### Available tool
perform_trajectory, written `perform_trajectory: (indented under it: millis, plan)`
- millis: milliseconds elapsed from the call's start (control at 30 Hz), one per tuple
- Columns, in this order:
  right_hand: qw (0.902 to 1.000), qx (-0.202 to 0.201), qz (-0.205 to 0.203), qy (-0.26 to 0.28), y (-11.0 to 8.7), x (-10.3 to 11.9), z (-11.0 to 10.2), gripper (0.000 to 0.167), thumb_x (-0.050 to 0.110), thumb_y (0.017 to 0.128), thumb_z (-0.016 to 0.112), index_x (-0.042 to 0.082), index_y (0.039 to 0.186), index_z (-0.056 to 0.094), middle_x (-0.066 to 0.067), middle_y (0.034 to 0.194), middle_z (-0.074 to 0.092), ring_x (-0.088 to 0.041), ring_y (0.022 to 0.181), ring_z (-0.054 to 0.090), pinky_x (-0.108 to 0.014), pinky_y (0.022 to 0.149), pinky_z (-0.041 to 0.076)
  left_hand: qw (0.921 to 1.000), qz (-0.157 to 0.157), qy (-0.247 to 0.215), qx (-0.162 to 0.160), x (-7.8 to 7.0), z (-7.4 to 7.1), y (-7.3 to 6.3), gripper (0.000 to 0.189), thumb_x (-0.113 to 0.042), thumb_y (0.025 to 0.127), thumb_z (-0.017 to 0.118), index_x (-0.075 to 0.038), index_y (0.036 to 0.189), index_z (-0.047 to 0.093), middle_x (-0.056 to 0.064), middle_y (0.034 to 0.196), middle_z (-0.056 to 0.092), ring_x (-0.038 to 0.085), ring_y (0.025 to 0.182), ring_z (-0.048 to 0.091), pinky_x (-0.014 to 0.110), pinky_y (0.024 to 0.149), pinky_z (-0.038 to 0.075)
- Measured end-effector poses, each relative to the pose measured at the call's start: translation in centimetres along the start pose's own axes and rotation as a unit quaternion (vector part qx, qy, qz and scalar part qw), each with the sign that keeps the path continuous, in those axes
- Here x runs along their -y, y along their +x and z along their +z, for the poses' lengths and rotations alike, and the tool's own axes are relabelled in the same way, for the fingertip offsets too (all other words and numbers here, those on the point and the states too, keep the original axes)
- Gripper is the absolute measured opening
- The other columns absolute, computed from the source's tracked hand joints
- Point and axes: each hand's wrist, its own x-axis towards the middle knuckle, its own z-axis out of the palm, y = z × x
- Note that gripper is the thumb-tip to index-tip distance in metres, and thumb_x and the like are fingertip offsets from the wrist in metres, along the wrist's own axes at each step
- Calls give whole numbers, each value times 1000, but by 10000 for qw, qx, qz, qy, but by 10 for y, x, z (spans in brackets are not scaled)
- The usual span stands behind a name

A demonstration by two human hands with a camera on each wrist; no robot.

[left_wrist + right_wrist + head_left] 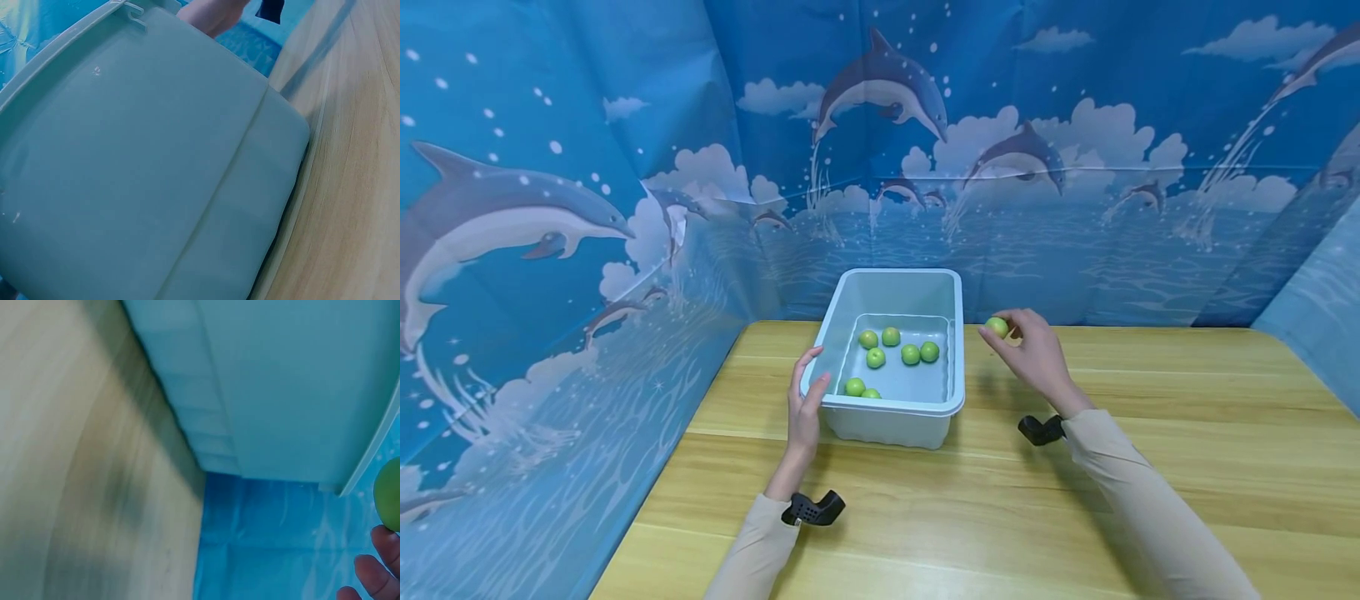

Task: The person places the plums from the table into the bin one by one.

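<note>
A pale blue-grey plastic bin stands on the wooden table, with several small green apples lying on its floor. My left hand grips the bin's near left corner, thumb over the rim and fingers along the outer side. To the right of the bin, my right hand pinches one green apple between thumb and fingers, raised over the table. In the right wrist view that apple shows at the right edge, fingertips against it. The left wrist view is mostly filled by the bin's wall.
The wooden table stretches out to the right and front of the bin. A blue dolphin-print sheet hangs right behind the table's far edge, and more of it runs along the left side. Each wrist wears a black camera mount.
</note>
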Motion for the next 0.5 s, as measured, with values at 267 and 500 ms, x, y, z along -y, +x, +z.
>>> perform_trajectory:
  millis: [267,500]
  plan:
    - [9996,-150,-216,67,5,16,-1,44,42,89,63,4,111,65,-9,95,57,-29,87,52,-42,72,41,10000,-6,30,-16,0,0,0,46,-15,94,44,0,137,41,17,146,33,30,135,25,56,106,14]
    - [9988,-254,-386,172,6,31,-2,39,38,88,67,5,110,66,-7,93,57,-25,84,50,-39,71,39,10000,14,31,-31,-1,0,0,46,-16,94,45,0,137,41,16,146,34,30,136,25,56,106,13]
